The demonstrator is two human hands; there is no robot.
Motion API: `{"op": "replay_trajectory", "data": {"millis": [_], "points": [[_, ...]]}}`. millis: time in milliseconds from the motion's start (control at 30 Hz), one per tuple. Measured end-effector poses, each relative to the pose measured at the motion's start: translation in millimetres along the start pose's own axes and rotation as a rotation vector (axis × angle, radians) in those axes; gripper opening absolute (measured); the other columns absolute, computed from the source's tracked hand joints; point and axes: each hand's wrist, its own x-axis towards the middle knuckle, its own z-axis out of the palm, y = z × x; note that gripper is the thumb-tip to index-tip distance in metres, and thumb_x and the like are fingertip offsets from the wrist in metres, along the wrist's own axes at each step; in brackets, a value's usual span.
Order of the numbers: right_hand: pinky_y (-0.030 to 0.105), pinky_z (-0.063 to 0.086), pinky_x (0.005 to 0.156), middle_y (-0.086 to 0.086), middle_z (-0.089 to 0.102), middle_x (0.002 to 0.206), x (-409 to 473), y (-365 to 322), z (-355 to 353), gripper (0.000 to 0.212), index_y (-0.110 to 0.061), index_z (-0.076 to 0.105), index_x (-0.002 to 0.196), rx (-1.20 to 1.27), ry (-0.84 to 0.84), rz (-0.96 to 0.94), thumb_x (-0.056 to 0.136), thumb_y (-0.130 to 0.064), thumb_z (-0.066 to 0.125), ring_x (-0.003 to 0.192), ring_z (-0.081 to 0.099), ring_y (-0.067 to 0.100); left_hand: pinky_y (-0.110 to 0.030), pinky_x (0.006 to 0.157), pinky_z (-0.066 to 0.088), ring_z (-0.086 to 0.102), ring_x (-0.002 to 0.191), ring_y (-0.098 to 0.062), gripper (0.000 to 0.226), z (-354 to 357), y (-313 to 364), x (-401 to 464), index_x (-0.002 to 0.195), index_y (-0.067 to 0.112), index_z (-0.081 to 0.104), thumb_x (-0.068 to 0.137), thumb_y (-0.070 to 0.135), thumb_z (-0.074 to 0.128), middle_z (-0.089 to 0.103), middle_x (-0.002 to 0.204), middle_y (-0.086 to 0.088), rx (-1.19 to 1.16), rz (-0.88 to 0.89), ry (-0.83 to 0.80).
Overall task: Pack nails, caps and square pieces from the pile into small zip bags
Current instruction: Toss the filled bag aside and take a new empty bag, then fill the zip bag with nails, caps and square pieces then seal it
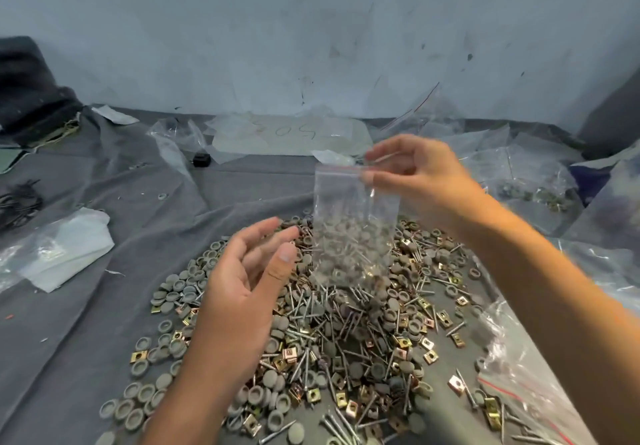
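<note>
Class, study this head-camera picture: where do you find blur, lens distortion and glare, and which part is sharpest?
Head view: the left hand shows motion blur at its fingertips; the right hand is softer too, pinching the small zip bag. The wide lens bows the wall's base line and stretches the forearms at the edges. Soft, even light gives faint shadows; glare streaks the clear bags at right. The pile is sharpest.

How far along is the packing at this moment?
Done: some filled bags lie at the right. In hand: the right hand pinches the top of a small zip bag that looks partly filled; the left hand is open beside it. Left: a large pile of nails, caps and square pieces.
</note>
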Motion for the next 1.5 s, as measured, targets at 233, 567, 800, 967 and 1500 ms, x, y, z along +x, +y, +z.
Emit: {"op": "replay_trajectory", "data": {"millis": [233,567,800,967,1500], "points": [[0.026,0.046,0.065,0.006,0.070,0.114,45,49,-108,0.038,-0.011,0.055,0.132,0.039,0.464,0.365,0.096,-0.016,0.067,0.082,0.066,0.013,-0.024,0.090,0.045,0.063,0.109,0.007,0.050,1,5,-2,0.121,0.042,0.053,0.077,0.066,0.050,0.070,0.114,0.027,0.078,-0.017,0.059],[0.050,0.041,0.106,0.012,0.058,0.141,-188,136,-119,0.085,-0.016,0.060,0.136,-0.976,0.158,0.665,0.071,-0.071,0.062,0.129,0.054,0.035,-0.033,0.096,0.045,0.065,0.103,0.007,0.044,12,2,-5,0.122,0.038,0.054,0.084,0.060,0.047,0.071,0.109,0.024,0.122,-0.057,0.030],[0.043,0.053,0.072,-0.017,0.067,0.088,-211,150,-102,0.033,-0.050,0.055,0.076,-0.899,0.402,0.501,0.083,-0.025,0.077,0.082,0.067,0.024,-0.041,0.098,0.050,0.064,0.103,0.007,0.046,18,0,-8,0.120,0.039,0.053,0.081,0.062,0.046,0.071,0.109,0.025,0.183,-0.059,-0.001],[0.042,0.049,0.077,-0.004,0.071,0.092,-196,105,-99,0.037,-0.048,0.055,0.083,-0.749,0.535,0.328,0.088,-0.015,0.071,0.085,0.066,0.026,-0.029,0.093,0.050,0.063,0.104,0.009,0.050,21,-2,-10,0.121,0.040,0.053,0.078,0.066,0.046,0.070,0.108,0.027,0.203,-0.052,-0.022],[0.030,0.047,0.087,-0.018,0.056,0.107,-101,30,63,0.016,-0.032,0.065,0.104,-0.516,0.261,-0.179,0.092,-0.040,0.059,0.103,0.050,0.007,-0.020,0.069,0.052,0.068,0.081,-0.002,0.030,26,0,-14,0.087,0.037,0.070,0.082,0.061,0.054,0.072,0.084,0.016,0.272,0.014,-0.017]]}}
